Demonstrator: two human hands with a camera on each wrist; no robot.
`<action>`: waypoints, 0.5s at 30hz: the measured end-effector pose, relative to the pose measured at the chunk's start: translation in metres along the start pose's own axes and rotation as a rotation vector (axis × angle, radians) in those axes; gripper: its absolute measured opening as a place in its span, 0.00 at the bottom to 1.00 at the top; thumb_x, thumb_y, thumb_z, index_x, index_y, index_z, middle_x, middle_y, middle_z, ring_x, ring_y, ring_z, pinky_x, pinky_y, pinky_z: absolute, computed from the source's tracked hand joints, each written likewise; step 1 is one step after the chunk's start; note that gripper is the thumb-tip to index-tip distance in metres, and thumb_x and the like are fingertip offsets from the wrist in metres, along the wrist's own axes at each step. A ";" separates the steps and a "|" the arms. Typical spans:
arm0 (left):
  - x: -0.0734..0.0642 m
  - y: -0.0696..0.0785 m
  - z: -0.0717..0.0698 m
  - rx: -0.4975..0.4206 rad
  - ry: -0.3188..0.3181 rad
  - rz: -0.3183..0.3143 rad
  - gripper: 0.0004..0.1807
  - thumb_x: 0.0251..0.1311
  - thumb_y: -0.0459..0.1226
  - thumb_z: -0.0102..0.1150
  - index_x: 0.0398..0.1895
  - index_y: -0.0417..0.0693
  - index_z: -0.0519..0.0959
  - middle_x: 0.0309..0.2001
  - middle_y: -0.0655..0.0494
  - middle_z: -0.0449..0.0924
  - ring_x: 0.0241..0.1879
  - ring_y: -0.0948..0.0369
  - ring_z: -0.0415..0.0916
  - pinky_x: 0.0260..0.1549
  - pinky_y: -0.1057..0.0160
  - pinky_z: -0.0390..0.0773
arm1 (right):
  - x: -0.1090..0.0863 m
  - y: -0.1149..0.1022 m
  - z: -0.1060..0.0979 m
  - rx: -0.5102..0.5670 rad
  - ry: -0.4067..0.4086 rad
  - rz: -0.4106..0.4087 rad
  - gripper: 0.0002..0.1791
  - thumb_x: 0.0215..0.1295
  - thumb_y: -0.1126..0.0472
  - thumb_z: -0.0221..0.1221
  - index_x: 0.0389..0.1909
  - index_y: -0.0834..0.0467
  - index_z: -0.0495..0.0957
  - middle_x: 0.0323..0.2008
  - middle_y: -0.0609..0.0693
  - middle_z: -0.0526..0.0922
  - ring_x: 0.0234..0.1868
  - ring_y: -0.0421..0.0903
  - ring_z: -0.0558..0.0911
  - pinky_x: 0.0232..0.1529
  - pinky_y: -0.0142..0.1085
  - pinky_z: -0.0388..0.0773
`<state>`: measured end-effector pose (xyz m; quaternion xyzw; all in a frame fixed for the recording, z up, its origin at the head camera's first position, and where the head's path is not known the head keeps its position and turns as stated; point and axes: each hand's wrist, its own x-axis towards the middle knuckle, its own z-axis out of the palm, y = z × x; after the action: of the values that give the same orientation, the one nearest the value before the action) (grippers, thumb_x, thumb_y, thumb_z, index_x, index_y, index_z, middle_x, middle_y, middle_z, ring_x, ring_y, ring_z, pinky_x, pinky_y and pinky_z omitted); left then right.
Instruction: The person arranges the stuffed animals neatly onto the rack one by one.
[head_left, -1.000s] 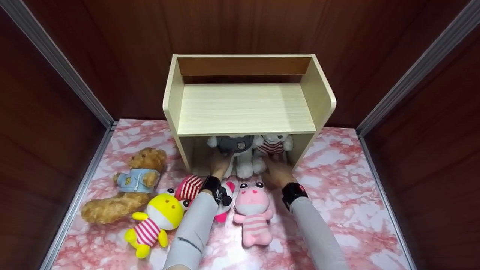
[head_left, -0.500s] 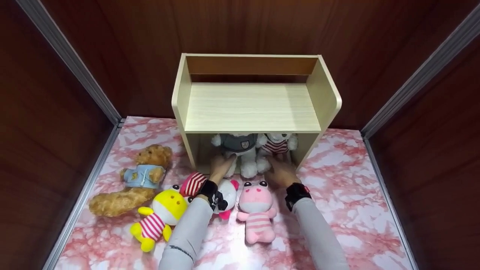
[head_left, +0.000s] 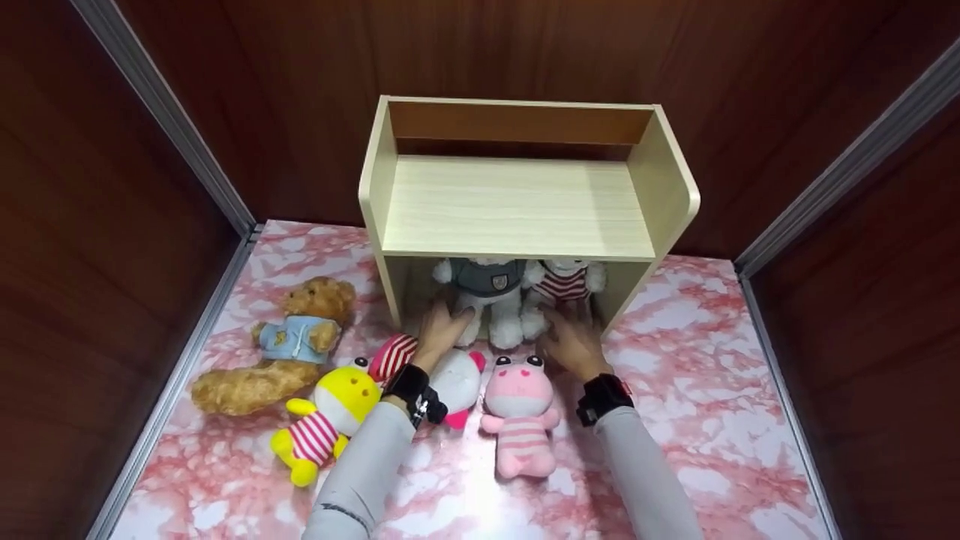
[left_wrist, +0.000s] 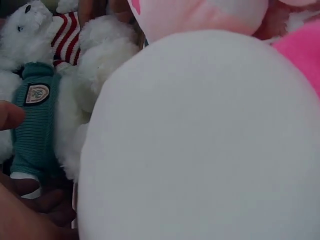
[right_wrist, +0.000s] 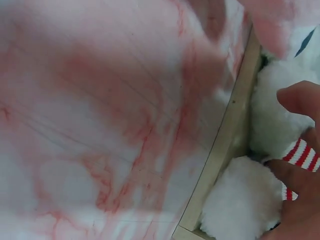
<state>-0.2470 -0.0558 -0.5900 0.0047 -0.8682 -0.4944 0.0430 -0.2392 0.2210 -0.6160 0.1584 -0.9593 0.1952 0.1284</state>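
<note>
Two white plush bears sit side by side in the lower compartment of a pale wooden shelf (head_left: 517,206). One bear wears a dark grey-green sweater (left_wrist: 37,130); the smaller bear wears a red-and-white striped top (head_left: 564,285). My left hand (head_left: 442,330) reaches to the larger bear's leg, its thumb raised apart from the fingers beside the sweater. At the smaller bear's legs is my right hand (head_left: 574,341), thumb and fingers spread around a fluffy leg (right_wrist: 280,107). The shelf's upper board hides most of both heads.
In front of the shelf lie a pink plush toy (head_left: 521,420), a white-headed plush with pink ears (head_left: 456,379) partly beneath my left arm, and a yellow plush (head_left: 315,435). A brown bear (head_left: 300,337) lies at the left. Dark wood panels (head_left: 525,45) enclose the marbled surface (head_left: 675,360).
The head view has shifted, so the whole scene sits further right and slightly higher. Both hands stay at the bears' legs with only slight movement.
</note>
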 end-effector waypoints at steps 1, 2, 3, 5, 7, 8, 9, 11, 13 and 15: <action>0.000 0.000 -0.002 0.007 0.001 0.010 0.38 0.62 0.45 0.62 0.72 0.36 0.68 0.64 0.28 0.73 0.61 0.35 0.74 0.61 0.41 0.73 | -0.001 0.000 -0.001 0.008 0.027 -0.012 0.33 0.56 0.60 0.71 0.65 0.54 0.79 0.60 0.62 0.81 0.72 0.77 0.62 0.66 0.74 0.58; -0.001 0.001 -0.004 0.013 0.003 0.020 0.38 0.62 0.45 0.62 0.72 0.36 0.69 0.64 0.28 0.73 0.62 0.36 0.74 0.62 0.41 0.73 | -0.001 0.000 -0.001 0.012 0.056 -0.027 0.32 0.55 0.61 0.72 0.64 0.54 0.80 0.58 0.62 0.83 0.71 0.78 0.63 0.66 0.74 0.58; -0.001 0.002 -0.006 0.016 0.004 0.029 0.37 0.62 0.45 0.63 0.72 0.36 0.69 0.64 0.28 0.73 0.63 0.36 0.73 0.63 0.41 0.72 | -0.002 -0.001 -0.002 0.015 0.081 -0.040 0.32 0.54 0.61 0.73 0.63 0.55 0.81 0.57 0.61 0.83 0.71 0.78 0.64 0.66 0.74 0.59; -0.003 0.003 -0.009 0.023 0.007 0.039 0.37 0.62 0.44 0.64 0.72 0.36 0.70 0.65 0.30 0.73 0.64 0.37 0.72 0.64 0.42 0.71 | -0.003 -0.001 -0.003 0.014 0.132 -0.071 0.32 0.52 0.63 0.74 0.61 0.56 0.82 0.56 0.61 0.84 0.69 0.79 0.65 0.65 0.74 0.60; -0.005 0.003 -0.012 0.029 0.018 0.038 0.36 0.62 0.44 0.64 0.72 0.37 0.71 0.65 0.31 0.73 0.64 0.38 0.72 0.65 0.43 0.71 | -0.003 -0.001 -0.005 0.011 0.178 -0.105 0.32 0.49 0.65 0.75 0.60 0.57 0.82 0.56 0.61 0.84 0.68 0.79 0.66 0.66 0.74 0.59; -0.006 0.003 -0.014 0.030 0.029 0.038 0.36 0.62 0.44 0.64 0.71 0.38 0.71 0.64 0.32 0.74 0.64 0.38 0.73 0.64 0.43 0.72 | -0.003 -0.002 -0.006 0.008 0.199 -0.119 0.32 0.48 0.66 0.74 0.59 0.58 0.83 0.57 0.62 0.84 0.67 0.79 0.67 0.67 0.74 0.58; -0.007 0.003 -0.015 0.032 0.041 0.038 0.35 0.62 0.44 0.65 0.71 0.38 0.72 0.64 0.32 0.74 0.63 0.39 0.73 0.64 0.43 0.72 | -0.003 -0.002 -0.007 0.006 0.218 -0.133 0.32 0.48 0.66 0.74 0.59 0.58 0.83 0.57 0.62 0.84 0.67 0.78 0.68 0.67 0.73 0.58; -0.009 0.003 -0.017 0.036 0.074 0.047 0.33 0.61 0.43 0.65 0.69 0.40 0.74 0.62 0.33 0.76 0.62 0.39 0.75 0.63 0.44 0.73 | -0.002 -0.004 -0.010 0.002 0.257 -0.166 0.31 0.49 0.68 0.73 0.59 0.59 0.83 0.55 0.63 0.84 0.65 0.78 0.71 0.68 0.72 0.57; -0.013 0.002 -0.019 0.043 0.103 0.073 0.32 0.61 0.41 0.66 0.67 0.39 0.75 0.61 0.34 0.77 0.61 0.39 0.76 0.62 0.44 0.74 | -0.001 -0.006 -0.014 0.002 0.293 -0.190 0.29 0.50 0.68 0.71 0.58 0.61 0.83 0.53 0.65 0.84 0.62 0.78 0.73 0.67 0.72 0.58; -0.017 0.000 -0.020 0.051 0.131 0.118 0.30 0.59 0.39 0.66 0.65 0.38 0.77 0.59 0.34 0.79 0.59 0.39 0.76 0.61 0.43 0.74 | -0.001 -0.009 -0.018 0.011 0.312 -0.201 0.27 0.52 0.68 0.69 0.57 0.61 0.83 0.51 0.65 0.84 0.60 0.78 0.75 0.67 0.71 0.60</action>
<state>-0.2283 -0.0716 -0.5808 -0.0133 -0.8746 -0.4672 0.1287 -0.2318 0.2210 -0.5968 0.2221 -0.9060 0.2089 0.2935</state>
